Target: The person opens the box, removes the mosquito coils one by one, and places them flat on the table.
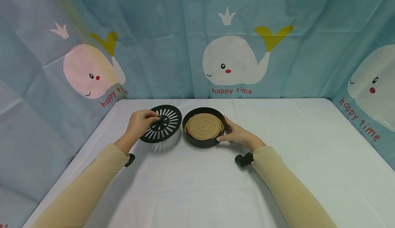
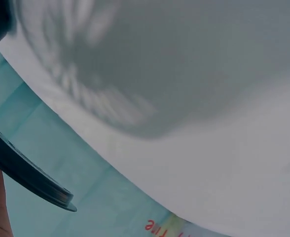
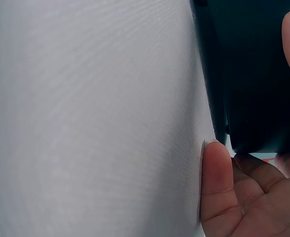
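Note:
My left hand (image 1: 139, 122) pinches the middle of a round black slotted lid (image 1: 173, 115), which is held tilted above the table and casts a slotted shadow. In the left wrist view the lid's edge (image 2: 34, 177) shows beside part of the hand. Just right of the lid stands a round black mosquito coil holder (image 1: 202, 143). A tan mosquito coil (image 1: 204, 126) lies inside it, with a bit of red and yellow at its edge. My right hand (image 1: 237, 134) grips the holder's right side, thumb in front and fingers along the wall. The right wrist view shows the holder's dark wall (image 3: 258, 74) close by.
A white cloth covers the table (image 1: 191, 193). Behind and at the sides hangs a blue curtain (image 1: 166, 49) printed with whales. Black wrist cameras (image 1: 244, 160) sit at both cuffs.

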The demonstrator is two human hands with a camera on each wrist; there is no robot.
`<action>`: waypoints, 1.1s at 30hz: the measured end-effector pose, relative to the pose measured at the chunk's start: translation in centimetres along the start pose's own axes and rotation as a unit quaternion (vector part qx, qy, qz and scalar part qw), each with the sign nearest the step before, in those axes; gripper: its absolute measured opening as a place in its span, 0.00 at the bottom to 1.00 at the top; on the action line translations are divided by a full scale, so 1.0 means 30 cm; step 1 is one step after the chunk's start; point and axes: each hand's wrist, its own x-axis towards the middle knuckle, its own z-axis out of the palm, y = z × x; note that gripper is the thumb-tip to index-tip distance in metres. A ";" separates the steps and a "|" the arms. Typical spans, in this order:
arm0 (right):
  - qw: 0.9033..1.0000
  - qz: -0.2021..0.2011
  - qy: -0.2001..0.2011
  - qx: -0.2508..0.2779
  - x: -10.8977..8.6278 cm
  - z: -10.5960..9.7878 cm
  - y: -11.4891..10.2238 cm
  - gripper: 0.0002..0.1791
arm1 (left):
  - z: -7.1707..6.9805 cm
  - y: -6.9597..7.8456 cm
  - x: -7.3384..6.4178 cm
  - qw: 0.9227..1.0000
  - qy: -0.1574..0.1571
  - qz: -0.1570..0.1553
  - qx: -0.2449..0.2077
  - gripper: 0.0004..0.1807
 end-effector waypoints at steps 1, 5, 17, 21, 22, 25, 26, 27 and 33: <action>1.000 0.000 0.000 0.000 0.000 0.000 0.000 0.61 | -0.002 -0.004 -0.002 1.000 0.000 0.000 0.001 0.10; 1.000 -0.001 0.001 -0.001 0.003 0.002 0.002 0.61 | -0.008 -0.019 -0.011 1.000 0.002 -0.003 0.002 0.10; 1.000 0.002 0.001 -0.003 0.001 0.001 -0.001 0.61 | -0.021 -0.087 -0.024 1.000 -0.003 -0.018 0.015 0.10; 1.000 0.004 0.001 -0.002 0.002 -0.001 0.001 0.61 | -0.022 -0.113 -0.024 1.000 0.002 -0.018 0.021 0.10; 1.000 0.005 0.001 -0.002 0.002 -0.001 0.000 0.61 | -0.022 -0.119 -0.023 1.000 0.003 -0.018 0.021 0.10; 1.000 0.007 0.003 -0.001 0.002 0.000 0.000 0.61 | -0.022 -0.131 -0.024 1.000 0.005 -0.015 0.020 0.09; 1.000 0.007 0.003 0.001 0.001 0.001 -0.001 0.61 | -0.022 -0.135 -0.023 1.000 0.005 -0.014 0.020 0.09; 1.000 0.007 0.004 0.001 0.001 0.001 -0.001 0.61 | -0.022 -0.138 -0.023 1.000 0.006 -0.013 0.020 0.09; 1.000 0.009 0.003 -0.005 0.002 0.002 0.002 0.61 | -0.022 -0.155 -0.020 1.000 -0.005 -0.017 0.020 0.09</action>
